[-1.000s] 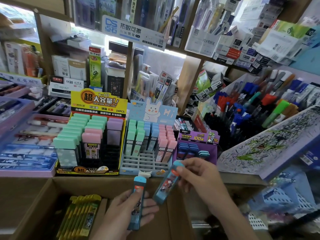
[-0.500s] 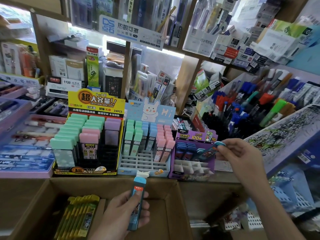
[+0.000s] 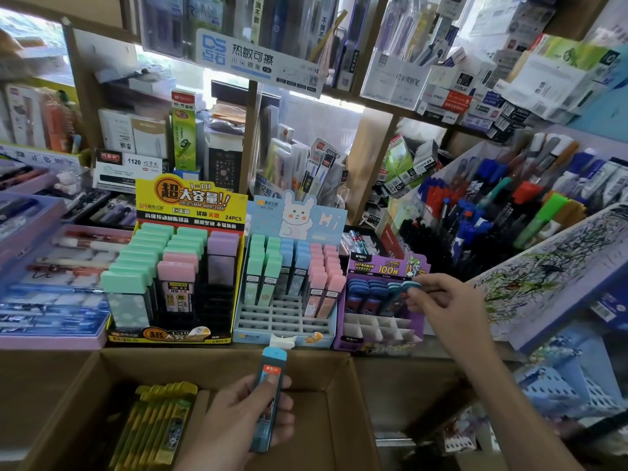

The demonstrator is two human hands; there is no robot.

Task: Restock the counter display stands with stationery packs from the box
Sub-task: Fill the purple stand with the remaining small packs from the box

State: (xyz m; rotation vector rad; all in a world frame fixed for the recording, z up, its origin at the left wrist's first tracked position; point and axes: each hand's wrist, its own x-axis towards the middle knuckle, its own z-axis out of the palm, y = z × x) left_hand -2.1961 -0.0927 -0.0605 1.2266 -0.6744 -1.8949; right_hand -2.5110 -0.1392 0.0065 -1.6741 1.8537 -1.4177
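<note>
Purple stand (image 3: 383, 267): blue packs (image 3: 363, 294) in rear cells | box (image 3: 217, 367): yellow packs (image 3: 153, 423)

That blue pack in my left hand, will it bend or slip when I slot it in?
Probably stiff: the pack shows a straight, boxy outline in the left hand. Its glossy-looking sides may be a little slippery.

A wooden shelf upright (image 3: 252, 137) stands at the middle of the back wall of shelving. Left of it, bright daylight comes through a window (image 3: 32, 45) behind crowded wooden shelves. Just above it hangs a blue-and-white sign (image 3: 251, 59). To its right, pale light glows in front of a second, leaning upright (image 3: 370, 168), under a dark shelf board (image 3: 377, 106). Below it lies the brown surface (image 3: 37, 379).
</note>
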